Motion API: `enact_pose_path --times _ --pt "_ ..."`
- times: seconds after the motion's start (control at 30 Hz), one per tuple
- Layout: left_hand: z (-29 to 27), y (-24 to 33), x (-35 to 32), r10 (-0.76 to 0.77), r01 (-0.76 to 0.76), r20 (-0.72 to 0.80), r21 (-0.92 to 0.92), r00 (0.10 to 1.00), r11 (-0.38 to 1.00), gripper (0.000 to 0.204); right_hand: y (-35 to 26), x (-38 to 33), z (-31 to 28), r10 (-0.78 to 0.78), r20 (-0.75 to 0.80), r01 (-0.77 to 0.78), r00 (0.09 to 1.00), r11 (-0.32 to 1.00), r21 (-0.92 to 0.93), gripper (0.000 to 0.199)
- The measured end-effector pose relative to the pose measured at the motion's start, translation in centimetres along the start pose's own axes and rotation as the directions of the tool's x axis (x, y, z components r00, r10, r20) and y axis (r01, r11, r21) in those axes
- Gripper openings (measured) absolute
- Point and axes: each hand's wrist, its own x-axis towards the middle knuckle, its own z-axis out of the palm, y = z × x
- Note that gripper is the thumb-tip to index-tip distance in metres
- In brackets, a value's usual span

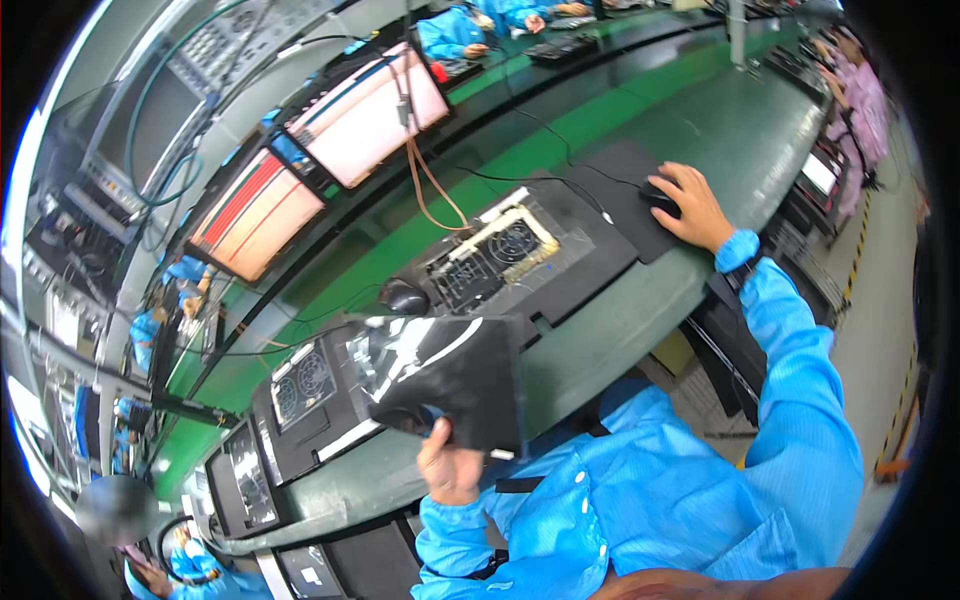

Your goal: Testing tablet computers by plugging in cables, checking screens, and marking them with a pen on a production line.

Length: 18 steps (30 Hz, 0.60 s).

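My left hand (452, 474) grips the lower edge of a dark flat panel (465, 375) that looks wrapped in shiny clear plastic. The panel is tilted above the bench's near edge and hides part of what lies behind it. Away to the right, my right hand (700, 210) is closed over a black computer mouse (661, 197), which rests on a dark mouse pad (622, 182). Between the hands, a black board with a fan-patterned fixture (510, 250) and pale tape-like edging lies on the bench.
Two lit monitors (375, 115) stand behind the green bench (585, 345). A second black mouse (404, 296) sits beside the panel. Farther left lie another fan-patterned board (305, 385) and a black tray (243, 480). Cables cross the bench. People in blue and pink work around it.
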Motion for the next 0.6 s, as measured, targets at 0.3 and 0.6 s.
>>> enact_pose_path --times 0.3,0.6 --pt "-0.1 -4.4 2.1 0.008 0.029 -0.238 0.152 0.971 0.988 0.044 -0.2 -0.6 0.6 0.072 0.037 -0.074 0.997 0.995 0.066 0.053" --pt "-0.6 -4.5 1.6 -0.025 0.053 -0.191 0.142 0.981 0.989 0.043 -0.4 -0.5 1.0 0.242 0.057 -0.247 0.969 0.961 0.126 0.055"
